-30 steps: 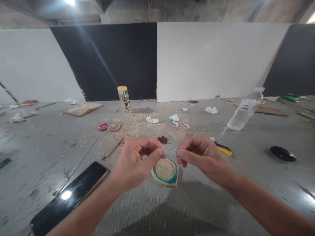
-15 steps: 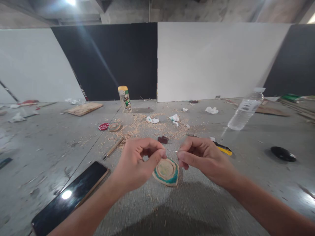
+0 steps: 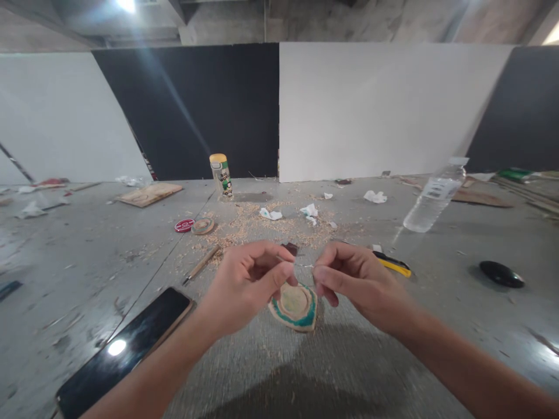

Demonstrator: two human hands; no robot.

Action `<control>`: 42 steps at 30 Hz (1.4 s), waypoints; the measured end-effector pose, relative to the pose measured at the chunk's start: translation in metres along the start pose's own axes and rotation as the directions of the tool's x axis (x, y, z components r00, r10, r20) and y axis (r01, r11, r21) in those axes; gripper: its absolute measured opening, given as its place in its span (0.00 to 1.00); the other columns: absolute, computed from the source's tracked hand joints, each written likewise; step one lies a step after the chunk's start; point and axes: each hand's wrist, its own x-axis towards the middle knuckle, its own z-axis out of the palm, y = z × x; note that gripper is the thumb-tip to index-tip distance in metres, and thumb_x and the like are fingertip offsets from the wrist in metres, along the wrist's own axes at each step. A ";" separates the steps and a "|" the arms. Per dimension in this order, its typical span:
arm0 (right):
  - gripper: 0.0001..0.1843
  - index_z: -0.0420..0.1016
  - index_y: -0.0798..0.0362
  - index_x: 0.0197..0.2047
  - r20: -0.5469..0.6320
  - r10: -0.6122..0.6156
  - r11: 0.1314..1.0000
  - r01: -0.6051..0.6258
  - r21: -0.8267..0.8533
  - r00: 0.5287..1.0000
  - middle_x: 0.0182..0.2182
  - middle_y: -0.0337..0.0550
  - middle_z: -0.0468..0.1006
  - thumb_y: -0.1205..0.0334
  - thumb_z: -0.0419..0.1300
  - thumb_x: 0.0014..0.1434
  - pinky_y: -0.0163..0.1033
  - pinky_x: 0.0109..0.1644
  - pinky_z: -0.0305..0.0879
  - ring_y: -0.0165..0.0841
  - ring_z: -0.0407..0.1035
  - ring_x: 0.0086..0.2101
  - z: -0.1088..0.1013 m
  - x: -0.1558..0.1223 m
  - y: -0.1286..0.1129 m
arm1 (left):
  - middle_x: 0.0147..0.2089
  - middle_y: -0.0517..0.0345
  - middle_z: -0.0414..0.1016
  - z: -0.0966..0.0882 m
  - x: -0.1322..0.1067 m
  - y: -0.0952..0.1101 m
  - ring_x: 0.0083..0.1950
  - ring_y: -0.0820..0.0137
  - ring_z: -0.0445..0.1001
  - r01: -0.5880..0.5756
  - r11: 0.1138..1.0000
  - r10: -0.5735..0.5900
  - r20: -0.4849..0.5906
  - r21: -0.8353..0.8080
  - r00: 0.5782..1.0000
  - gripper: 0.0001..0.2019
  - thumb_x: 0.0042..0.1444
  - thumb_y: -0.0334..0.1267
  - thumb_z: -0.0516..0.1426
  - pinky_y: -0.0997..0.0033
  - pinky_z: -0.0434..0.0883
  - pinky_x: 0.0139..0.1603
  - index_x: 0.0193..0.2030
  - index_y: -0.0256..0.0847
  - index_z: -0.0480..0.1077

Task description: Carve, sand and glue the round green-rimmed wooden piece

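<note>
Thumb and forefinger of my left hand point(image 3: 255, 285) are pinched together, and those of my right hand point(image 3: 356, 282) are closed likewise. A thin, pale, shiny strand point(image 3: 304, 266) spans the small gap between the two pinches; whether it is thread or wire I cannot tell. Just below lies a carved wooden piece point(image 3: 297, 311) with a raised round centre and a teal-painted border, pointed towards the lower right. My left fingers cover part of its upper edge. Behind the hands sits a small dark brown block point(image 3: 290, 249), partly hidden by my left fingers.
Left of me lie a phone point(image 3: 126, 349) and a wooden-handled tool point(image 3: 201, 265). To the right are a yellow-black utility knife point(image 3: 393, 265), a black mouse-like object point(image 3: 501, 274) and a tilted-looking clear bottle point(image 3: 434, 195). Wood shavings, crumpled tissues point(image 3: 310, 210) and a yellow-capped bottle point(image 3: 222, 177) stand farther back.
Both hands have shifted very slightly, and the left fingers now cover more of the brown block. The strand shows a little more clearly between the fingertips.
</note>
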 end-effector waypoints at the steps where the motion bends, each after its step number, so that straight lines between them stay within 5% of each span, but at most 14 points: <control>1: 0.12 0.71 0.53 0.29 0.006 -0.005 1.000 0.005 0.010 1.000 0.22 0.36 0.73 0.56 0.64 0.60 0.30 0.25 0.62 0.24 0.64 0.21 -0.001 0.000 0.001 | 0.27 0.60 0.77 -0.001 0.000 0.000 0.20 0.79 0.67 0.022 0.999 -0.021 0.032 -0.039 0.999 0.05 0.57 0.36 0.60 0.80 0.66 0.21 0.38 0.38 0.72; 6: 0.10 0.73 0.52 0.33 0.058 0.024 0.999 -0.026 0.021 0.998 0.20 0.32 0.69 0.54 0.63 0.60 0.28 0.22 0.58 0.23 0.61 0.20 -0.002 0.001 -0.001 | 0.25 0.60 0.76 -0.004 0.001 -0.001 0.19 0.80 0.68 0.145 0.976 -0.111 0.197 -0.165 0.974 0.09 0.59 0.42 0.60 0.83 0.63 0.17 0.36 0.38 0.70; 12: 0.11 0.74 0.52 0.32 0.091 0.015 0.999 -0.011 -0.046 0.996 0.18 0.31 0.65 0.54 0.63 0.60 0.28 0.22 0.57 0.22 0.58 0.19 -0.001 0.001 -0.004 | 0.27 0.60 0.76 -0.005 0.001 -0.003 0.21 0.80 0.69 0.344 0.887 -0.210 0.395 -0.308 0.894 0.10 0.57 0.43 0.62 0.84 0.64 0.18 0.34 0.38 0.70; 23: 0.12 0.75 0.51 0.31 0.062 -0.035 0.965 0.050 -0.258 0.997 0.21 0.33 0.63 0.53 0.62 0.60 0.32 0.23 0.48 0.25 0.52 0.22 0.000 -0.002 -0.013 | 0.20 0.65 0.68 -0.002 0.004 0.004 0.19 0.80 0.64 0.294 0.950 -0.250 0.301 -0.110 0.920 0.12 0.51 0.41 0.65 0.82 0.62 0.18 0.27 0.37 0.69; 32: 0.11 0.71 0.51 0.33 0.028 -0.086 0.950 0.090 -0.297 0.996 0.20 0.30 0.57 0.54 0.58 0.64 0.31 0.21 0.46 0.24 0.49 0.21 0.005 -0.003 -0.016 | 0.24 0.62 0.71 -0.001 0.000 0.013 0.23 0.79 0.65 0.073 0.966 -0.092 0.067 0.247 0.993 0.06 0.54 0.34 0.61 0.80 0.64 0.23 0.28 0.36 0.74; 42: 0.07 0.72 0.48 0.38 0.016 -0.107 0.981 0.108 -0.158 0.994 0.19 0.28 0.61 0.54 0.60 0.64 0.27 0.21 0.53 0.22 0.55 0.19 0.002 -0.003 -0.006 | 0.27 0.60 0.73 -0.010 0.003 -0.005 0.23 0.78 0.66 0.277 0.927 -0.202 0.285 -0.254 0.937 0.07 0.53 0.41 0.64 0.81 0.62 0.19 0.33 0.39 0.76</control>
